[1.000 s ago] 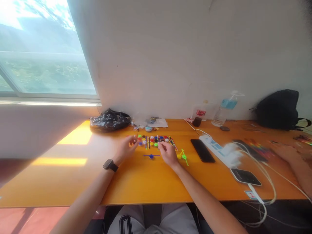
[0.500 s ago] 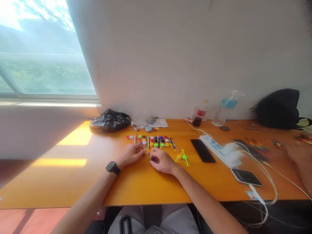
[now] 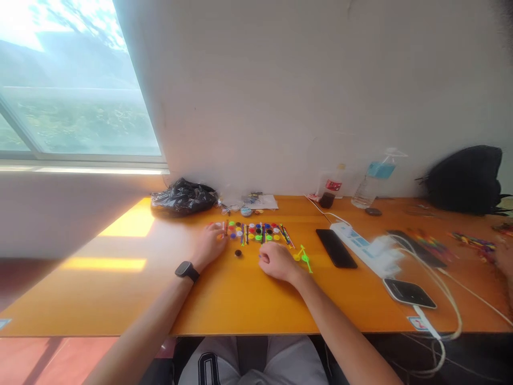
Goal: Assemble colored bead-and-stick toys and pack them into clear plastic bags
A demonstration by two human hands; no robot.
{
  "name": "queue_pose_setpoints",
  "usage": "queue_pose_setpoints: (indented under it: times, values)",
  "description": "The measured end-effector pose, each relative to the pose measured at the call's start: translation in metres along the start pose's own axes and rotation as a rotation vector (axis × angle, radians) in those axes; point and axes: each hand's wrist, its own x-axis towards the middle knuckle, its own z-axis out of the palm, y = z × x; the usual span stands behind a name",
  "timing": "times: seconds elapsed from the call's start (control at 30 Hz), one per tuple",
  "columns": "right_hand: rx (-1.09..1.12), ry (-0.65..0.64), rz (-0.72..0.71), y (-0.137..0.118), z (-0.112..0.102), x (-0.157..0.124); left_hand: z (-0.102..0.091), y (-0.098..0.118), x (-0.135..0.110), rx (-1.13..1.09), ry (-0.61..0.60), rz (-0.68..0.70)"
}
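Table (image 3: 120, 289): orange top, carries every item below.
Plastic bag (image 3: 182, 197): black, at 11 o'clock of the hands, against the wall.
Phone (image 3: 335, 247): black, flat, at 3 o'clock of the Right hand.
Left hand (image 3: 208, 246): fingertips at the 9 o'clock end of the Coloured pieces; pinched or apart cannot be told.
Right hand (image 3: 276, 261): knuckles up, fingers curled together on the Table.
Coloured pieces (image 3: 252, 231): caps and sticks in rows, at 12 o'clock of both hands.
Yellow-green piece (image 3: 302, 256): just beside the Right hand, at 3 o'clock.
Dark cap (image 3: 238, 253): alone between the hands, at 9 o'clock of the Right hand, untouched.

Bare forearms, a black smartwatch (image 3: 187, 270) on the left wrist, grey shorts (image 3: 248, 363) with black print.
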Motion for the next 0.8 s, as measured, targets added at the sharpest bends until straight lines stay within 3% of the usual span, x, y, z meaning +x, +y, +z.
queue_pose_setpoints:
  times: [0.27,0.53,0.8]
  values:
    - [-0.122,-0.092,0.157,0.017,-0.018,-0.002,0.007,-0.003,0.001,0.054,0.044,-0.077]
    - [-0.076,-0.163,0.22,0.041,-0.032,-0.007,0.01,-0.005,0.002,-0.005,0.058,-0.138]
    - [-0.024,-0.009,0.212,0.041,-0.033,-0.001,0.011,-0.005,0.002,-0.041,0.092,-0.144]
